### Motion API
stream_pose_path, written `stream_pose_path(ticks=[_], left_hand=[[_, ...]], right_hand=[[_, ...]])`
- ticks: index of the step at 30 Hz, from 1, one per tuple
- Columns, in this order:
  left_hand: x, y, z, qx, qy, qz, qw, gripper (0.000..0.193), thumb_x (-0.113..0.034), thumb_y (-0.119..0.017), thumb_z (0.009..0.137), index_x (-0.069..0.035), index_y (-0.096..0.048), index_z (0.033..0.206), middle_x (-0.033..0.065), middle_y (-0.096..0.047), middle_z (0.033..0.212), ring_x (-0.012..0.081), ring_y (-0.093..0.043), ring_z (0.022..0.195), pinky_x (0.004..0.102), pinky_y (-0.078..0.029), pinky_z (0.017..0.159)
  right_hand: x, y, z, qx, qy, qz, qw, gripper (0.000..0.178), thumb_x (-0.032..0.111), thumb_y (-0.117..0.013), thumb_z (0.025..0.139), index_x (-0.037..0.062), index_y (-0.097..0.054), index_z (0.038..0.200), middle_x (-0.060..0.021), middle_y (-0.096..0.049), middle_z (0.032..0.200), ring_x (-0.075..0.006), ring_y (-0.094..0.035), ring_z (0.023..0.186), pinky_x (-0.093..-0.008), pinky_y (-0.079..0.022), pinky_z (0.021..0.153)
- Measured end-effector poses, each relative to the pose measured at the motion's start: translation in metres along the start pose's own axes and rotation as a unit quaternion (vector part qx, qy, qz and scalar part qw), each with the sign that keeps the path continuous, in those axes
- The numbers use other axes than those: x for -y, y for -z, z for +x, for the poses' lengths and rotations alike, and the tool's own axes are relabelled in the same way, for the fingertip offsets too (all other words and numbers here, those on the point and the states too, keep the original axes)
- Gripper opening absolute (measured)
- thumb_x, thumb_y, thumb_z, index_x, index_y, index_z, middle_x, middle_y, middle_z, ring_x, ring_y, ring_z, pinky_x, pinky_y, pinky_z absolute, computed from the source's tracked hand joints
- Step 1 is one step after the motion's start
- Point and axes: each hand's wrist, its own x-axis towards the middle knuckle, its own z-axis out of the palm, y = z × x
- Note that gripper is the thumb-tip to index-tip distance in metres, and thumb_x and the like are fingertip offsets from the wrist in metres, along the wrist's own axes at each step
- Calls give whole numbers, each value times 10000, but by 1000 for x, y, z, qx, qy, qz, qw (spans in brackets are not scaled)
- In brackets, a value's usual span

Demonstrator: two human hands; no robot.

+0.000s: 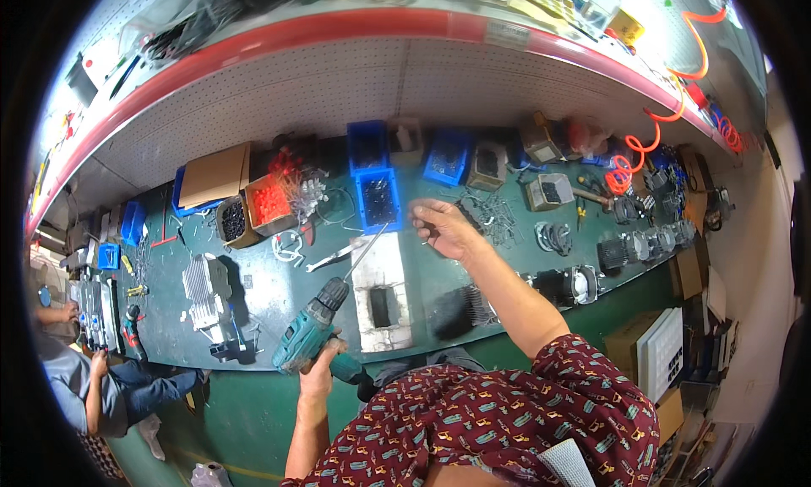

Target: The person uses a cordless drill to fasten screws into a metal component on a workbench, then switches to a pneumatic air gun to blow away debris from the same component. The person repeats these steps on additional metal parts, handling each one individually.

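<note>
My left hand (319,367) is wrapped round the grip of a teal cordless drill (302,338). The drill's long thin bit (365,255) slants up and away, its tip close to the near edge of a blue bin (378,201) holding small dark parts. Just right of that bin is my right hand (441,227), with its fingers curled together; anything between them is too small to make out. Below the bit lies a worn white block (382,272) with a rectangular opening. A finned grey metal housing (205,288) stands on the bench to the left.
Several parts bins line the back of the green bench (262,318), among them a box of red pieces (269,201). Metal castings (562,284) sit at the right. A red-edged shelf (405,22) spans overhead, and an orange coiled hose (649,141) hangs right. A co-worker (84,390) sits far left.
</note>
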Motion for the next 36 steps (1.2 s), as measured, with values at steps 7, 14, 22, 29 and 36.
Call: stream_pose_path(ticks=[7,14,22,29,36], left_hand=[[-1,-24,6,36,1,7,999,323,-83,-698,861,47,-618,1146,89,-660,869,187,-641,809,336,-520,786],[3,-41,7,66,2,35,997,312,-59,-696,863,40,-621,1149,80,-662,874,171,-641,818,323,-519,786],[3,-50,1,80,10,55,995,316,-71,-720,873,23,-639,1164,58,-672,926,156,-643,841,305,-520,786],[-17,-35,3,90,-18,159,983,406,-166,-760,872,2,-622,1214,86,-679,1020,173,-644,853,330,-528,795],[-11,-25,2,92,0,137,986,314,-150,-775,857,-7,-637,1100,69,-680,914,170,-643,844,329,-521,791]], right_hand=[[32,10,-37,-1,28,8,1000,285,38,-658,934,-30,-649,1210,-71,-679,1009,-105,-588,765,-225,-494,643],[47,26,-56,-21,40,-29,999,252,25,-674,924,-12,-666,1173,-75,-694,982,-90,-606,761,-201,-504,635],[54,35,-65,-5,48,-93,995,264,33,-700,909,-26,-673,1164,-44,-677,906,-79,-575,695,-187,-467,582],[77,36,-74,36,94,-359,928,264,104,-750,867,-35,-721,1089,-57,-719,890,-85,-618,759,-245,-509,696],[73,36,-73,39,66,-361,929,234,87,-764,851,-20,-738,1057,-28,-709,841,-70,-594,710,-229,-477,641]])
